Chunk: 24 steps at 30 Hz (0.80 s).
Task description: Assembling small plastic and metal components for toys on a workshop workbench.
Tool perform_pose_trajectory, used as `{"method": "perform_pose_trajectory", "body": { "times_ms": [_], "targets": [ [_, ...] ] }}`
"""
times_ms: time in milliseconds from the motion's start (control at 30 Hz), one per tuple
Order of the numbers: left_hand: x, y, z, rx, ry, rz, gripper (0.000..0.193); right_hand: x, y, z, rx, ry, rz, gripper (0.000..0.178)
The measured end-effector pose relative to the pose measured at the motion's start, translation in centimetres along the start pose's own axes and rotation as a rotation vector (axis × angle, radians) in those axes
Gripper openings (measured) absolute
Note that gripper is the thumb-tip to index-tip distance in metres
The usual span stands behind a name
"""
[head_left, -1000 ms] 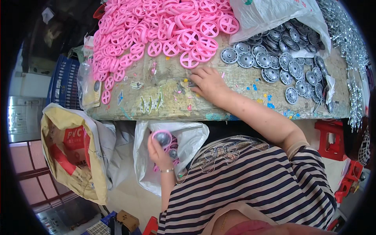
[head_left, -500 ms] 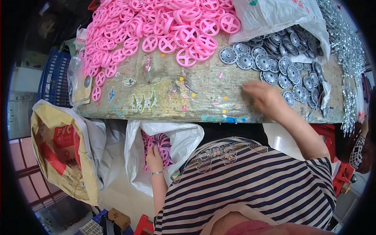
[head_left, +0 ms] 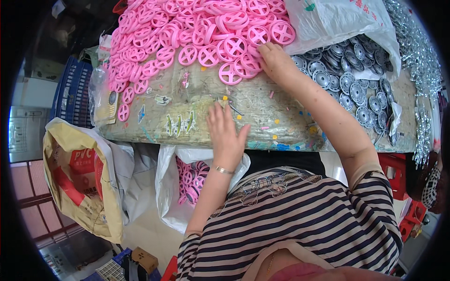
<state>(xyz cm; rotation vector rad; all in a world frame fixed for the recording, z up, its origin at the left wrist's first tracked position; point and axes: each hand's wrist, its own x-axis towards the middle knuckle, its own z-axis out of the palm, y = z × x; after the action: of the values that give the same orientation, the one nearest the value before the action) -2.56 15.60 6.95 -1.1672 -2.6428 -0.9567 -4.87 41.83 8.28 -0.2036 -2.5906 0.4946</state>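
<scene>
My left hand [head_left: 227, 133] is open, fingers spread, just above the worn tabletop [head_left: 201, 100] near its front edge; nothing is in it. My right hand [head_left: 280, 64] reaches to the right edge of a heap of pink plastic wheels [head_left: 235, 46], each a ring with a cross inside. Its fingers are curled at the rim of one pink wheel [head_left: 255, 52], partly hidden by the hand. Beneath my right forearm lie grey round hubcap-like discs [head_left: 347, 83], spilling from a white plastic bag [head_left: 337, 21].
Below the table's front edge hangs an open white bag [head_left: 169, 213] holding pink wheels with dark discs in them. A large yellow-rimmed sack [head_left: 115, 220] stands to its left. Silver tinsel [head_left: 419, 93] hangs at the right. Small scraps and stickers [head_left: 179, 123] dot the tabletop.
My left hand has come up out of the white bag and over the tabletop. My right hand has moved from beside the grey discs up and left to the pink wheels.
</scene>
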Motion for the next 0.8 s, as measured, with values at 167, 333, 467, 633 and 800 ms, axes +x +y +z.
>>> {"method": "perform_pose_trajectory", "body": {
  "times_ms": [167, 333, 467, 633, 800],
  "targets": [
    [2.5, 3.7, 3.4, 0.121, -0.211, 0.166, 0.070, 0.0, -0.2, -4.2, 0.155, 0.055, 0.096, 0.021],
    [2.7, 6.7, 4.7, -0.467, -0.323, 0.277, 0.066, -2.5, -3.6, -9.0, 0.374, 0.068, 0.127, 0.021],
    [4.5, 5.6, 2.5, -1.522, 0.032, -0.332, 0.050, -6.2, -5.9, -8.7, 0.277, 0.030, -0.062, 0.025],
    [4.4, 3.0, 1.6, -1.692, -0.153, -0.578, 0.041, -8.5, -7.0, -5.8, 0.421, -0.127, -0.174, 0.028],
    [3.8, 2.9, 1.2, -1.469, -0.129, -0.666, 0.036, -6.0, -3.0, -5.7, 0.021, 0.037, -0.112, 0.035]
  ]
}}
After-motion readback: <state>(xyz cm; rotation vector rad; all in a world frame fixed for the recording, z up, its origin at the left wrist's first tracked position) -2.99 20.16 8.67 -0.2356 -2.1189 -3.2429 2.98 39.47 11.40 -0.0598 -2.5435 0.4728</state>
